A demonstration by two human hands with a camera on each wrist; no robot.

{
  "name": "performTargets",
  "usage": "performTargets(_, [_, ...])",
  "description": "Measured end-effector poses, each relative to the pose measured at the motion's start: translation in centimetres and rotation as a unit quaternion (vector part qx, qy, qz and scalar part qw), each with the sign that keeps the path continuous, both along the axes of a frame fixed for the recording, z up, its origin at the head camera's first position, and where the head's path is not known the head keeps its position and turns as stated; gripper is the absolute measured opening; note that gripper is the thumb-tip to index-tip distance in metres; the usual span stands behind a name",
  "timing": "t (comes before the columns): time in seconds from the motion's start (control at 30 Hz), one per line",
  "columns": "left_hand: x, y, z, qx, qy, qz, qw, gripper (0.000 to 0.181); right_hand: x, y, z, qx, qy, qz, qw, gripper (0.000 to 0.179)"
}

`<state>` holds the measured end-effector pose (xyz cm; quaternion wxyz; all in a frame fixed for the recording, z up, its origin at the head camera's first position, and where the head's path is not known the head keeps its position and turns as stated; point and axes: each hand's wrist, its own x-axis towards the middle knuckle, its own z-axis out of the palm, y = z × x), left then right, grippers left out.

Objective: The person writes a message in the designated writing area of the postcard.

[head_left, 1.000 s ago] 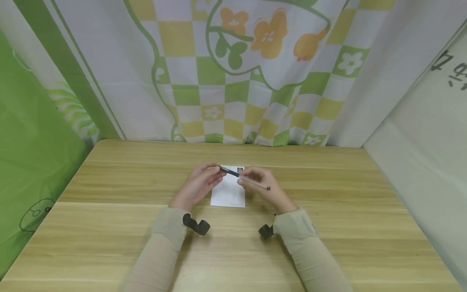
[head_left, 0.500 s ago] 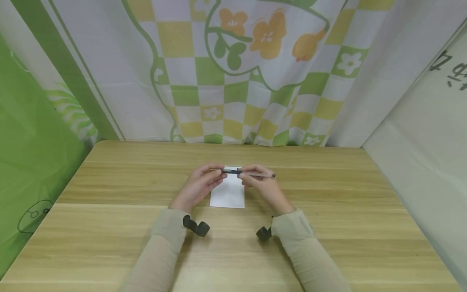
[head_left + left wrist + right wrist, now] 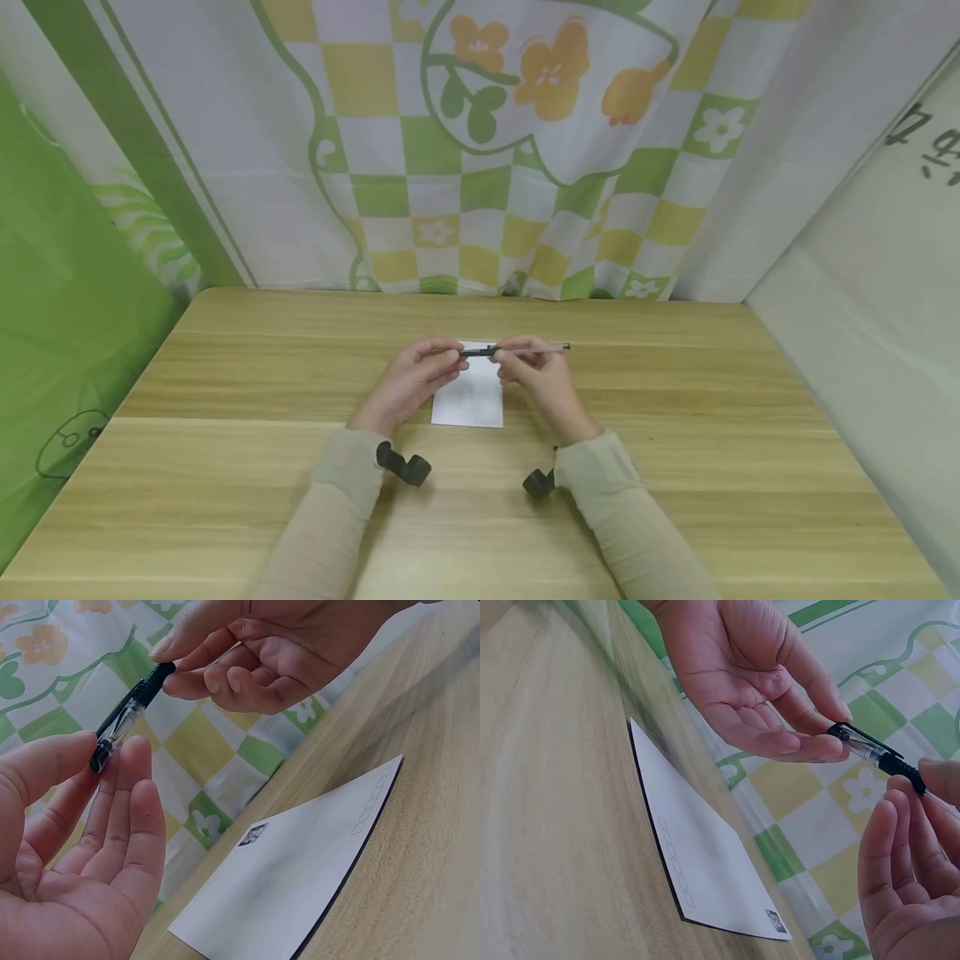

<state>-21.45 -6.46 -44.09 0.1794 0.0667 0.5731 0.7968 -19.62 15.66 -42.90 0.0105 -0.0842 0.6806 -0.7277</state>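
Observation:
A slim pen (image 3: 477,352) with a clear barrel, a black grip and a clear cap with a black clip is held level between both hands, above the table. My left hand (image 3: 408,379) pinches the cap's end between thumb and fingertips; its other fingers are loosely bent, as the left wrist view shows. My right hand (image 3: 546,382) pinches the black grip (image 3: 155,681) beside the cap's mouth, the barrel extending out past the fingers. Below the hands lies a white envelope or postcard (image 3: 467,404), with printed boxes (image 3: 371,801) and a small dark stamp picture (image 3: 253,835).
The wooden table (image 3: 247,500) ends at a patterned curtain (image 3: 480,192) at the back. Green cloth (image 3: 82,317) hangs on the left, pale cloth (image 3: 862,250) on the right. Dark camera mounts (image 3: 405,464) sit on both wrists.
The pen has turned from slanting to nearly level, its barrel end rising at the right. My right hand has shifted its grip and moved slightly left; my left hand keeps its hold.

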Motion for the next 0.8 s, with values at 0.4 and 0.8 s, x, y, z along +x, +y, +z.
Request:
performTargets(0.4, [-0.02,0.0,-0.11,-0.024,0.014,0.009,0.9996,0.025,0.08,-0.45,-0.17,-0.019,-0.016,-0.02,0.9995,0.024])
performTargets(0.8, [0.05,0.11,-0.08,-0.032,0.023,0.024,0.9989,0.019,0.17,-0.54,0.1,-0.015,-0.01,-0.028,0.9995,0.021])
